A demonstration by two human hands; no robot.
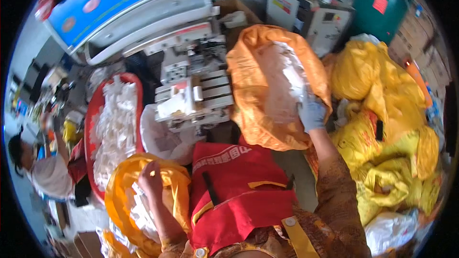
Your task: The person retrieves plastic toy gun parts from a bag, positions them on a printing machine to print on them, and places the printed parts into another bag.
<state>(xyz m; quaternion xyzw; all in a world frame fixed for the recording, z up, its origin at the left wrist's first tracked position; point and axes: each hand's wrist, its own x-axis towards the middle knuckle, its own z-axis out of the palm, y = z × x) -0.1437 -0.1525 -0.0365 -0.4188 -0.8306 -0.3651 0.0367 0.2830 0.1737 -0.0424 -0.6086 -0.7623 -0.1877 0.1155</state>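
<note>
My right hand [312,113], in a pale blue-grey glove, reaches into a large orange woven sack [246,91] along its right inner side. Its fingers are blurred beside the white pieces [292,74] there, and their grip is unclear. My left hand [150,177] is bent over a yellow-orange bag [114,186] at the lower left, its fingers curled closed. Whatever they hold, if anything, is hidden. White strip-like pieces [141,212] lie in that bag. Between the bags, a red apron [239,186] covers my front.
Ahead stands a machine with a slotted metal table [215,88] carrying a whitish piece, below a blue panel [124,0]. A red tub [138,95] of white pieces sits left, near a white bag [160,138]. Yellow sacks [382,153] crowd the right. Another person [52,177] sits far left.
</note>
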